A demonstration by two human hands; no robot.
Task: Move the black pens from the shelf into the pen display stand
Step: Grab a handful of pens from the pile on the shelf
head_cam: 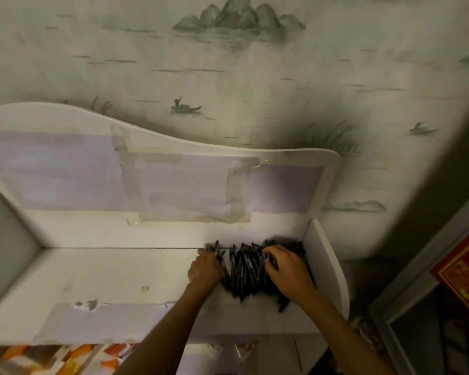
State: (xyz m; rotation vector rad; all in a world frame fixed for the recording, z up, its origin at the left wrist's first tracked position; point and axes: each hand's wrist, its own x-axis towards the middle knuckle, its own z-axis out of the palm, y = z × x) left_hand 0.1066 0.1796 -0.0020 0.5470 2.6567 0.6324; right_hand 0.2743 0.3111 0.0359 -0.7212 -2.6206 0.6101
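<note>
Two bare forearms are reaching up from 6 o'clock onto the white painted shelf (98, 269). The left hand (205, 270) is curling its fingers around the left edge of the heap of slim black plastic pens (248, 269); the right hand (287, 269) is lying palm-down on the heap, fingers curled into it. The pens are lying mostly with long axes running 6 to 12 o'clock, piled in the shelf's right corner. Beyond, grey ink-landscape wallpaper (255, 63) is covering the wall.

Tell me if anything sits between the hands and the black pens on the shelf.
Nothing visible does. The left hand and right hand are already on the pile of black pens at the right end of the white shelf, fingers curled into it.
</note>
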